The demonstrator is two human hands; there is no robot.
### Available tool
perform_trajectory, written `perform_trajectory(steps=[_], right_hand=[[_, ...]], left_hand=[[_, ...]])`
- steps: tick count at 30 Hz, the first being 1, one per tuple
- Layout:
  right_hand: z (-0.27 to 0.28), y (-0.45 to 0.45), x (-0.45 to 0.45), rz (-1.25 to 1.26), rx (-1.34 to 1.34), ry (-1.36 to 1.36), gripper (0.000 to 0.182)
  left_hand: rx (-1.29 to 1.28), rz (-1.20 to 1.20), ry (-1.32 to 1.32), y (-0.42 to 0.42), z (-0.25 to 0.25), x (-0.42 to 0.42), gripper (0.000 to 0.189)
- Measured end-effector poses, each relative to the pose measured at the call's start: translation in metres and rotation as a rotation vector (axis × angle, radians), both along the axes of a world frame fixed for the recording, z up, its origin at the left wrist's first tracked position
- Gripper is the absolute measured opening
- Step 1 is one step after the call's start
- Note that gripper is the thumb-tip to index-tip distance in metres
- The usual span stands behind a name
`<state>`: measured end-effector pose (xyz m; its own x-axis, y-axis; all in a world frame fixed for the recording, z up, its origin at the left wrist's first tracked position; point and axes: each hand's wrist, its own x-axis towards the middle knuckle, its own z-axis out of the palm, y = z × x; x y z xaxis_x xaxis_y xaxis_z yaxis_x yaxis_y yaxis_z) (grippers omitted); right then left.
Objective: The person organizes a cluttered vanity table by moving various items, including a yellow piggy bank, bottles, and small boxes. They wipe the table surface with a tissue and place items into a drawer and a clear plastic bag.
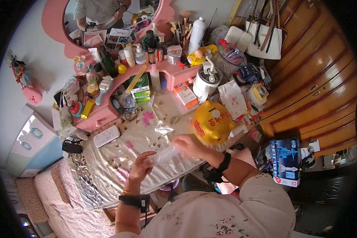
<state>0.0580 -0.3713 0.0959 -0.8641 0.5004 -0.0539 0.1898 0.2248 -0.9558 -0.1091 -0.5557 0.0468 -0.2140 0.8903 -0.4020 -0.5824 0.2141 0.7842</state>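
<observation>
My left hand [142, 167] grips one end of a clear plastic bag [165, 154] above the shiny floral tablecloth [107, 166]. At the bag's other end is my right hand [190, 145], its fingers closed on the plastic. Whether anything lies inside the bag cannot be told. A golden piggy bank [212, 123] with red writing stands just beyond my right hand. A white case with a line drawing [106, 136] lies on the cloth to the left. A crumpled piece of shiny clear plastic [163, 127] is on the cloth behind my hands.
A pink vanity [95, 119] with a mirror carries bottles, makeup brushes and a hairbrush [104, 89]. A white lidded tumbler [206, 80] and an orange-white box [185, 95] stand at the back right. A black adapter [72, 147] sits left. A blue toy box [285, 162] is beyond the table's right side.
</observation>
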Motion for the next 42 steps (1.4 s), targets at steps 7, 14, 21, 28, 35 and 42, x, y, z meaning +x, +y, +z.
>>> perform_trajectory(steps=[7,14,21,28,35,42], right_hand=[[0.018,0.02,0.026,-0.135,-0.486,0.052,0.017],[0.014,0.033,0.031,-0.146,-0.217,0.188,0.017],[0.033,0.042,0.028,-0.065,-0.141,0.202,0.018],[0.049,0.032,0.015,-0.063,-0.22,0.172,0.011],[0.041,0.001,-0.004,0.114,-0.225,0.104,0.014],[0.05,-0.069,-0.022,0.135,-0.249,0.115,0.009]], left_hand=[[0.178,-0.032,-0.036,0.027,0.03,0.005,0.031],[0.107,0.024,-0.064,0.041,0.025,0.012,0.018],[0.2,0.071,-0.115,0.045,0.012,0.016,0.019],[0.186,0.092,-0.121,0.031,0.006,0.018,0.018],[0.154,0.225,0.02,-0.029,0.028,0.023,0.019],[0.182,0.259,0.037,-0.101,0.037,0.027,0.027]])
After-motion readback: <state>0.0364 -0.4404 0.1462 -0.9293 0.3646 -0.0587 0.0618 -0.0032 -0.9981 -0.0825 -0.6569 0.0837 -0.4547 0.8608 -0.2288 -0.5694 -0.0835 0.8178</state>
